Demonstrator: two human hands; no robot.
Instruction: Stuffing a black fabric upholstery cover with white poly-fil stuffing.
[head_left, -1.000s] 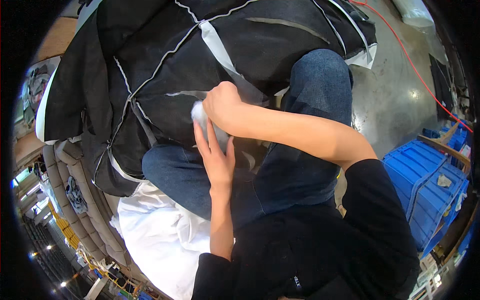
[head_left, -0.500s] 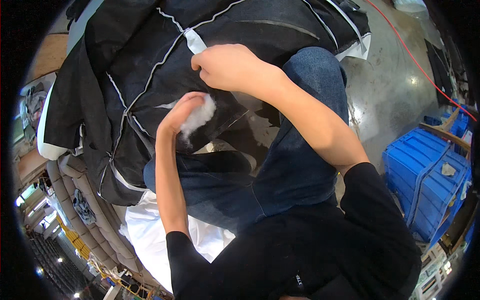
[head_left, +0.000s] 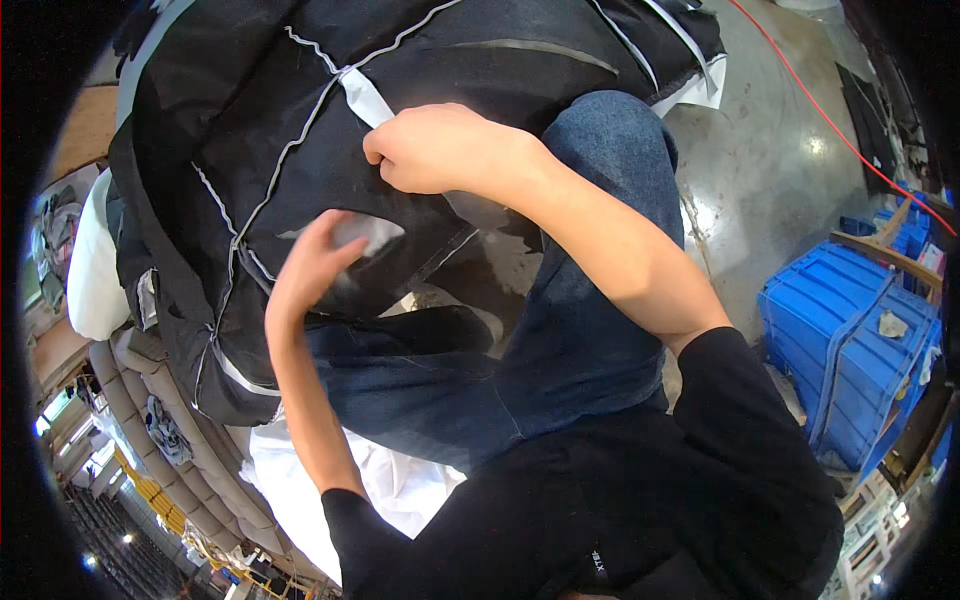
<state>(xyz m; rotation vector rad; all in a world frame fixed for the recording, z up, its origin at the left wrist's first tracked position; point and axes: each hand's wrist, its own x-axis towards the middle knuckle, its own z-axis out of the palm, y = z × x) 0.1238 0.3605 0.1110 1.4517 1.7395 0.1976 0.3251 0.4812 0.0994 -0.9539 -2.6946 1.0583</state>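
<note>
A large black fabric cover (head_left: 330,170) with pale seam edges lies over my lap. My right hand (head_left: 440,148) is closed in a pinch at the end of a white fabric strip (head_left: 366,96), which runs from where the seams cross. Lower and to the left, my left hand (head_left: 312,262) is slightly blurred, with its thumb and fingers apart. Just past its fingertips, a whitish patch (head_left: 378,234) shows at a slit in the black fabric. I cannot tell whether that patch is stuffing or lining.
White fabric (head_left: 285,480) is bunched beside my left leg. At the right stand blue plastic bins (head_left: 835,330). A red cable (head_left: 810,100) crosses the grey floor (head_left: 745,150). Padded brown-grey cushions (head_left: 190,440) lie at the left.
The clump of white fluffy stuffing in my left hand is no longer visible there. That hand has moved left and down and its fingers have spread. My right hand keeps its pinch.
</note>
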